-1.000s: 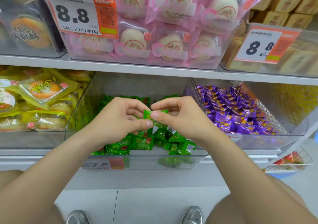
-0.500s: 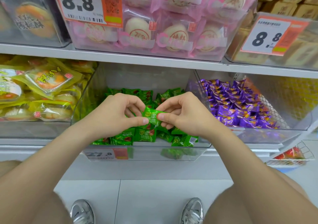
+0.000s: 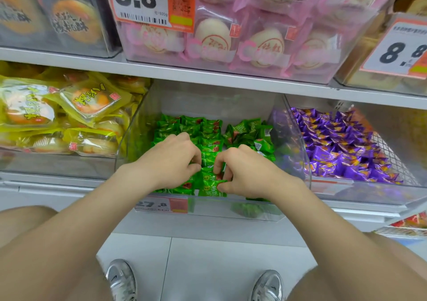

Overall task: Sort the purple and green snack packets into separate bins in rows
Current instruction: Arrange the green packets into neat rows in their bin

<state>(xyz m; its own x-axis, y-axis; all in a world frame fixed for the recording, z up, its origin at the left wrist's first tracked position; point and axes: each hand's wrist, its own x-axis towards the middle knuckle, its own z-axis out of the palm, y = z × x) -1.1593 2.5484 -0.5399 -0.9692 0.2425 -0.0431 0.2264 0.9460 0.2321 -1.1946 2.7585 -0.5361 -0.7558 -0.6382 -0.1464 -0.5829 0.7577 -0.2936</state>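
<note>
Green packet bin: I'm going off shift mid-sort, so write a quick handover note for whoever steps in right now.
Left hand: fingers curled down on the green rows; grip unclear.
Right hand: pinches a green packet at the front of the middle bin.
Done: green rows fill the bin's left side; purple packets sit in the right bin.
Left: line up the loose green heap at back right.

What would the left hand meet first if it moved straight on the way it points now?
Probably the green packets lined up right ahead of the left hand, inside the clear bin; depth is unclear.
</note>
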